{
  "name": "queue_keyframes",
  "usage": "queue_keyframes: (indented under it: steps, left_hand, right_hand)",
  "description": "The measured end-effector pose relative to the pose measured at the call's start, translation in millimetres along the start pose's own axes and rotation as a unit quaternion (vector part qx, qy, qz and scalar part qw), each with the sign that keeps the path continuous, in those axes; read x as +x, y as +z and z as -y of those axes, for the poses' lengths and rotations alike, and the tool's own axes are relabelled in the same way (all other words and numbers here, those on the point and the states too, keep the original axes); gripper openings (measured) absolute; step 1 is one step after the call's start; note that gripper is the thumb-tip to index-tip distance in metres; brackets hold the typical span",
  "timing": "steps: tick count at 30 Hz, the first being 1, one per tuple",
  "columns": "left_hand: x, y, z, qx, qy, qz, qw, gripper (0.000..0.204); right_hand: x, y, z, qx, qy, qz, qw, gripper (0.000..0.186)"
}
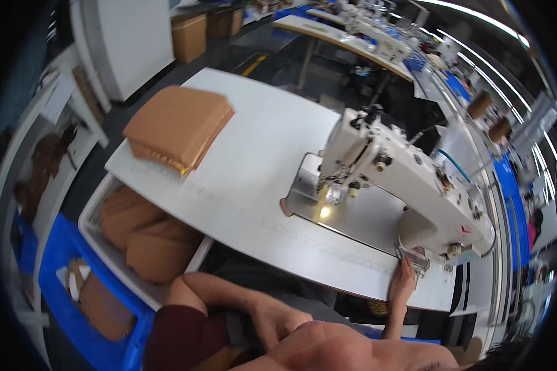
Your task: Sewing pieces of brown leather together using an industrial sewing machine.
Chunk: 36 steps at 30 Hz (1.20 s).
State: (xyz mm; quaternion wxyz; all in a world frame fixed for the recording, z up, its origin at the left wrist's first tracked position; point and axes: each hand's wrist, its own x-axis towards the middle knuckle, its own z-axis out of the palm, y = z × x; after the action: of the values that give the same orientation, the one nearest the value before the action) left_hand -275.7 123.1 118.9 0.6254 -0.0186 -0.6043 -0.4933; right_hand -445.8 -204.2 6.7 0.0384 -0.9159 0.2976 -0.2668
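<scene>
My right hand [403,281] reaches over the table's near edge to the base of a white sewing machine [408,173], below the right end of its arm. Its fingers are drawn together at a small dark metallic piece, too small to name. My left hand [277,321] is low by my lap, below the table edge, its fingers mostly hidden. A lit spot shows under the needle area, with a yellow strip beside it. On the white table [254,154] at the left sits a stack of folded brown fabric [178,123]. A small brown scrap [286,207] lies beside the machine's metal plate.
A grey-white bin [93,210] with brown fabric [145,235] stands below the table's left side. Next to it is a blue bin [62,297] holding brown pieces. A white rack [59,167] stands far left. More sewing tables [340,40] and cardboard boxes [189,38] are behind.
</scene>
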Motion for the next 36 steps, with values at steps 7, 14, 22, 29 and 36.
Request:
queue_keyframes:
  steps: [7,14,22,29,36]
  left_hand:
    - [-78.4,-30.2,-72.5,0.699,-0.121,-0.196,0.677,0.021]
    - [-175.4,-73.6,-269.4,0.822,-0.278,-0.372,0.33,0.029]
    - [-156.4,-82.8,-305.8,0.715,-0.55,-0.326,0.283,0.049]
    - [-188.6,-90.2,-296.8,0.793,-0.443,-0.312,0.276,0.042]
    - [-162.9,-106.0,-315.1,0.739,-0.551,-0.303,0.241,0.016]
  right_hand:
    - [-6.8,-0.1,1.9,-0.068,-0.054,-0.053,0.995,0.033]
    - [8.7,6.4,69.9,0.101,-0.092,0.044,0.99,0.028]
    - [13.0,8.8,73.9,0.174,-0.043,0.11,0.978,0.025]
    - [18.1,13.7,81.5,0.142,-0.041,0.111,0.983,0.025]
    - [18.5,13.9,86.2,0.142,-0.048,0.109,0.983,0.025]
